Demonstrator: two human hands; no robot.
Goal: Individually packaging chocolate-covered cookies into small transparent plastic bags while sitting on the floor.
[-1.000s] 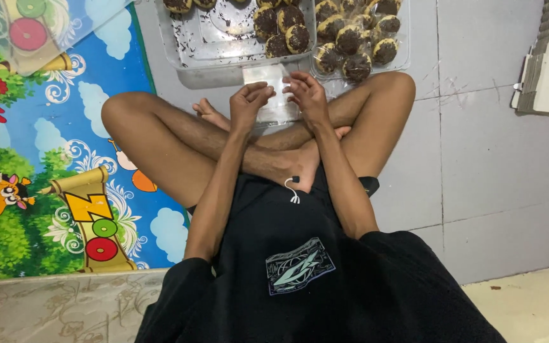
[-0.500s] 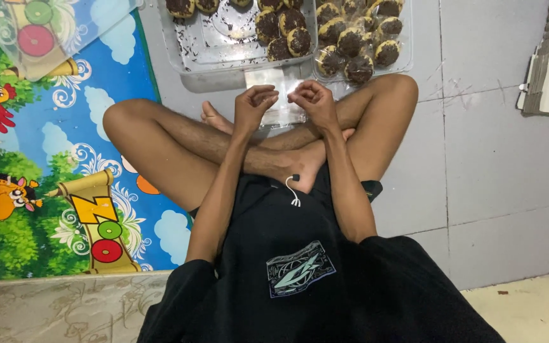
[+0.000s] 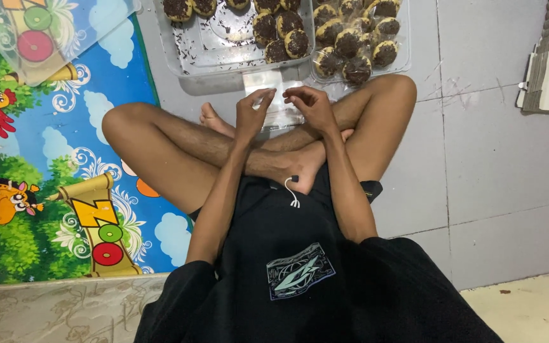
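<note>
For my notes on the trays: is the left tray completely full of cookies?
No. The left tray holds cookies only along its top and right side; the rest shows bare plastic with dark crumbs.

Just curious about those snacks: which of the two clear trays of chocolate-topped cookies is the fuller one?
The tray on the right, past the right hand: its cookies are packed close, while the left tray shows a mostly bare bottom with sprinkles.

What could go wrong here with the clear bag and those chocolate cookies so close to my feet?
The thin clear bag is pinched between the left hand and right hand; it may tear or slip. The cookies sit uncovered in open clear trays on the floor beside a bare foot, so dirt or a knee bump might reach them.
</note>
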